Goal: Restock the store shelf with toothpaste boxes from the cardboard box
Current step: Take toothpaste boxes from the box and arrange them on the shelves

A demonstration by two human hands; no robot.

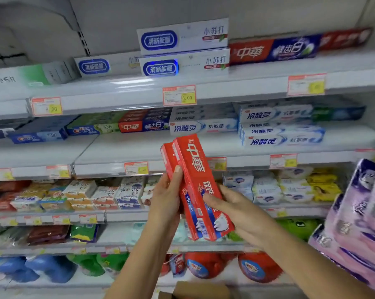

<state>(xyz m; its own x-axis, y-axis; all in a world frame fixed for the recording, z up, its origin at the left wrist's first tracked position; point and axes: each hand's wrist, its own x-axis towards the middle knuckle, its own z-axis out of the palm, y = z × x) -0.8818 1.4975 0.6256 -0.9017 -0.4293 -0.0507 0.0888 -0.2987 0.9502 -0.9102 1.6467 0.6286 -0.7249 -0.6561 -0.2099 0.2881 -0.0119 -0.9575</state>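
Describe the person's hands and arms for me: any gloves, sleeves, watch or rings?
No gloves on the left hand or the right hand. The left forearm and right forearm are bare down to the frame's edge, so no sleeve shows. No watch, bracelet or ring is visible. The left thumbnail looks short and unpainted.
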